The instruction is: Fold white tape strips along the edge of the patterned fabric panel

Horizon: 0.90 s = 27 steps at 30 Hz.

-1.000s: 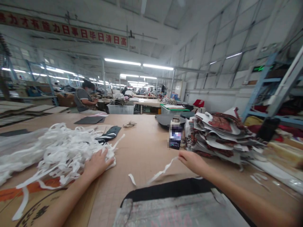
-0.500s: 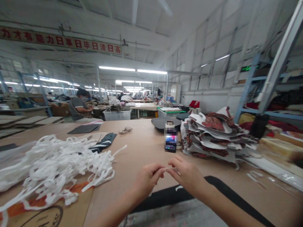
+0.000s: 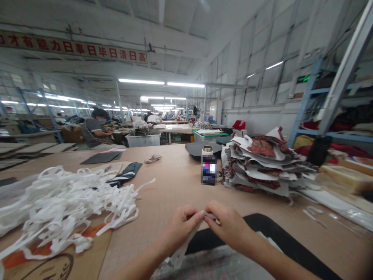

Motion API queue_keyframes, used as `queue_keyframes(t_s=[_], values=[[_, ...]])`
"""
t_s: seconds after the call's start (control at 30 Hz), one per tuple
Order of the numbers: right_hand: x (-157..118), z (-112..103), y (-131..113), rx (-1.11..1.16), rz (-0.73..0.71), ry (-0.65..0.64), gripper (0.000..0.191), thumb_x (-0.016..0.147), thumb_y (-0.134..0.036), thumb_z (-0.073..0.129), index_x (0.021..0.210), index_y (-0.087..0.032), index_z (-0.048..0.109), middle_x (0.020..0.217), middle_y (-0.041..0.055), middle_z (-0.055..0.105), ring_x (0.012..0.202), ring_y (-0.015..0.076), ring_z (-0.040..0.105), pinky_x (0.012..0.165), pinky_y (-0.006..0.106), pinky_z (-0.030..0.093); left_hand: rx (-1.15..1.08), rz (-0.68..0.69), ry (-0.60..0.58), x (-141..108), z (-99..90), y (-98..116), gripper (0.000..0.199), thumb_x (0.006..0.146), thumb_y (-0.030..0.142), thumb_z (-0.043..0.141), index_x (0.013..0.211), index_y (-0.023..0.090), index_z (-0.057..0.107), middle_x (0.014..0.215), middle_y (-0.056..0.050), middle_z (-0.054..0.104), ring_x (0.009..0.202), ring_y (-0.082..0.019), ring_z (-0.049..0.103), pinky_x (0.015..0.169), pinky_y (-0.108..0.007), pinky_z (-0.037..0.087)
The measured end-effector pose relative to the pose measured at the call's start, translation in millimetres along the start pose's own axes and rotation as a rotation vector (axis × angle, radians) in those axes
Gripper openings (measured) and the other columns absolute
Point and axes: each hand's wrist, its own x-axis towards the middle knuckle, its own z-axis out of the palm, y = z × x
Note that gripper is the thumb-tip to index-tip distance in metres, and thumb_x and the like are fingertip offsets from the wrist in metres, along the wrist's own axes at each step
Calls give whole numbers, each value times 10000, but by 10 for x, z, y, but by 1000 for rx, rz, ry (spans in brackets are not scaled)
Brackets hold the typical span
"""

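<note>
My left hand (image 3: pixel 184 224) and my right hand (image 3: pixel 224 221) meet fingertip to fingertip above the table's near edge. Both are closed in a pinch on a narrow white strip (image 3: pixel 186 247), which hangs below the left fingers. A short piece of it shows between the right thumb and forefinger. Under my hands lies a black-bordered piece (image 3: pixel 262 223) with a pale, blurred middle; its lower part runs out of view. To the left a loose heap of white strips (image 3: pixel 72 202) spreads over the table.
A phone (image 3: pixel 208 171) leans on a bottle (image 3: pixel 207 149) ahead. Stacked white and dark-red fabric pieces (image 3: pixel 262 167) rise at the right. Printed cardboard (image 3: pixel 87 256) lies front left, dark flat sheets (image 3: pixel 101 157) farther back. A seated person (image 3: pixel 96 130) works beyond the table (image 3: pixel 169 175).
My hands have drawn closer together and slightly lower. More of the white strip now hangs below the left hand. The view has shifted slightly.
</note>
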Motion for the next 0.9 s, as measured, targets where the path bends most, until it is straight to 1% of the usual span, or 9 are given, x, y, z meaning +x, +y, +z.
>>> queue_keyframes(t_s=[0.1, 0.2, 0.3, 0.47, 0.57, 0.63, 0.73, 0.8, 0.9], values=[[17, -20, 1, 106, 38, -14, 133, 832, -295, 499, 832, -195, 587, 752, 8, 590, 697, 144, 539, 598, 241, 360, -69, -30, 42, 4, -59, 39, 404, 749, 478, 553, 560, 122, 574, 522, 21, 434, 529, -113, 390, 495, -223, 272], [51, -51, 32, 127, 22, 14, 204, 871, -273, 425, 796, -194, 597, 751, 13, 597, 720, 147, 544, 633, 250, 376, -199, -78, 235, 77, -236, 49, 382, 728, 477, 592, 618, 113, 626, 554, -12, 531, 542, -125, 460, 515, -220, 338], [95, -177, 80, 143, 28, 42, 204, 854, -284, 439, 759, -192, 595, 734, 12, 604, 703, 149, 545, 630, 252, 387, -268, -68, 449, 217, -565, -37, 402, 663, 506, 649, 715, 107, 652, 592, -32, 574, 532, -120, 486, 480, -203, 349], [158, -693, 352, 120, 125, 105, 211, 776, -351, 485, 729, -191, 615, 714, 12, 628, 698, 163, 559, 637, 255, 403, -325, -56, 742, 378, -1235, -236, 493, 525, 530, 691, 756, 106, 591, 529, 37, 486, 374, -44, 308, 355, -165, 179], [144, -1045, 624, -4, 231, 236, 269, 751, -413, 476, 671, -189, 602, 629, 10, 602, 612, 160, 533, 568, 257, 377, -350, -35, 857, 379, -1535, -270, 494, 502, 527, 680, 754, 121, 554, 532, 58, 455, 371, -36, 291, 346, -156, 176], [117, -1219, 777, -79, 325, 365, 286, 736, -439, 476, 666, -190, 597, 572, 6, 577, 558, 160, 511, 529, 263, 354, -340, -17, 914, 371, -1649, -254, 477, 520, 528, 663, 756, 135, 531, 572, 48, 486, 390, -33, 317, 360, -145, 210], [92, -1330, 876, -127, 413, 435, 289, 727, -448, 476, 668, -192, 596, 523, 2, 551, 522, 162, 497, 507, 268, 338, -286, -14, 896, 379, -1652, -212, 468, 545, 526, 659, 781, 141, 535, 692, 4, 573, 438, -38, 390, 400, -138, 281], [100, -1296, 840, -132, 381, 376, 282, 738, -438, 468, 656, -196, 588, 547, 5, 566, 540, 162, 507, 519, 265, 343, -230, -33, 758, 398, -1536, -191, 476, 556, 522, 670, 809, 130, 579, 755, -38, 615, 481, -65, 456, 427, -159, 335], [118, -1112, 654, -157, 273, 259, 253, 771, -391, 454, 653, -201, 572, 611, 11, 599, 592, 163, 533, 554, 259, 352, -119, -75, 487, 401, -1221, -157, 508, 501, 457, 734, 870, 121, 645, 753, -78, 643, 563, -157, 549, 487, -242, 424]])
